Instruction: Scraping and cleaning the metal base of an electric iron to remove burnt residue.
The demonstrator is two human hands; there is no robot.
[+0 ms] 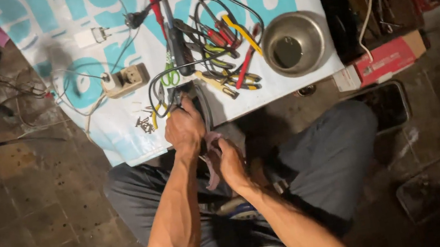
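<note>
Fingers of the left hand (184, 128) close around a dark device (191, 95) at the edge of the white-and-blue banner (115, 138); right hand (230, 160) grips a purplish strap (211, 160). Red flat box (388, 59) lies right.

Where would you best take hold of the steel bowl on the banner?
Likely the steel bowl by its near rim, coming from above on the person's side: it sits upright and open, its left side crowded by the pile of tools, a red box at right.

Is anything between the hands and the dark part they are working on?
Nothing visible: the left hand grips the dark part directly, and the right hand holds a pinkish strip just beneath it.
</note>
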